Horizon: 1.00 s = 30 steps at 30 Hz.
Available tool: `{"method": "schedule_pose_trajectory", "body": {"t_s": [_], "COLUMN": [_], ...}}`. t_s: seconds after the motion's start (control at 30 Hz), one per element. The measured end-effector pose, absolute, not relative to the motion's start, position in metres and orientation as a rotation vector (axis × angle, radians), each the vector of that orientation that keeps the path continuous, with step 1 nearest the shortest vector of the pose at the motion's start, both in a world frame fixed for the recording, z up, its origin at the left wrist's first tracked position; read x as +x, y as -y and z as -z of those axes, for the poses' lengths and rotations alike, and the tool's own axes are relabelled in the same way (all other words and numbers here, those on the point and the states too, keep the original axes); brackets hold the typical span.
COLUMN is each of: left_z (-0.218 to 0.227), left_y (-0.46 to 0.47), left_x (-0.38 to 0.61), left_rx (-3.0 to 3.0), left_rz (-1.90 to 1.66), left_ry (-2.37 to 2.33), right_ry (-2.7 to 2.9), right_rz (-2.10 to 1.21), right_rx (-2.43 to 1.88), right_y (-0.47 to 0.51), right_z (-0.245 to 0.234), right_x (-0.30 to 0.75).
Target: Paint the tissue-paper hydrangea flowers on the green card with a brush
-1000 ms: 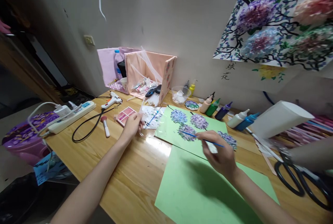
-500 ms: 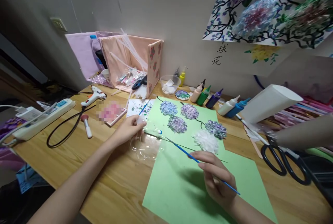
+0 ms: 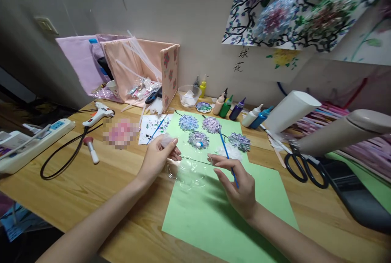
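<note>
While a grey wall rises behind, the pale wooden surface spreads below, its near edge slanting under the left forearm; wood grain shows from there to the long white power strip. A light-green paper sheet lies under the right hand, now closer to the left hand. Between them sits a clear scalloped plastic palette. The right, thumb and forefinger apart, clasps between its fingers a thin blue paintbrush, steeper than half a second ago; the left pinches a crumpled white tissue.
</note>
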State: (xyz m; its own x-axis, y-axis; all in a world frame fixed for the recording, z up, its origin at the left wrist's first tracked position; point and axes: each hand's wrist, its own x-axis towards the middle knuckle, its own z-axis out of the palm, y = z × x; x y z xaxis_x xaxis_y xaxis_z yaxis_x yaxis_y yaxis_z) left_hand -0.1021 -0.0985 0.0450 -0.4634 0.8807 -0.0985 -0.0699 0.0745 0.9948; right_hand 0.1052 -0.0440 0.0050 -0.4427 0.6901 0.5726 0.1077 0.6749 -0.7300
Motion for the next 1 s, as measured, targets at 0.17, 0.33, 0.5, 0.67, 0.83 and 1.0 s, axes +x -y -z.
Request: {"method": "schedule_pose_trajectory", "body": {"t_s": [0.17,0.33,0.5,0.67,0.83,1.0], "left_z": [-0.064,-0.08,-0.093,-0.106,-0.089,-0.045], "left_y": [0.075,0.049,0.027,-0.032,-0.08,-0.112], "left_x": [-0.075,-0.056,-0.055,-0.079,-0.027,0.067], "left_rx": [0.984,1.321,1.481,1.589,1.78,1.941], "left_rz": [-1.567,-1.378,-1.311,-1.393,-1.199,-1.036], "left_ry": [-1.535,-1.437,-1.383,-1.649,-1.534,-1.394], "right_ry": [1.666,1.496,1.565,1.661,1.634,1.587], "right_rz": [-1.036,-0.98,-0.602,-0.266,-0.091,-0.122], "right_rx": [-0.88,-0.978,-1.013,-1.03,-1.107,-1.169], "right_y": [0.037,0.006,-0.009,0.001,0.008,0.016], "right_z": [-0.039,-0.06,-0.072,-0.078,-0.069,-0.059], "right_x": [0.117,0.152,0.199,0.243,0.278,0.291]}}
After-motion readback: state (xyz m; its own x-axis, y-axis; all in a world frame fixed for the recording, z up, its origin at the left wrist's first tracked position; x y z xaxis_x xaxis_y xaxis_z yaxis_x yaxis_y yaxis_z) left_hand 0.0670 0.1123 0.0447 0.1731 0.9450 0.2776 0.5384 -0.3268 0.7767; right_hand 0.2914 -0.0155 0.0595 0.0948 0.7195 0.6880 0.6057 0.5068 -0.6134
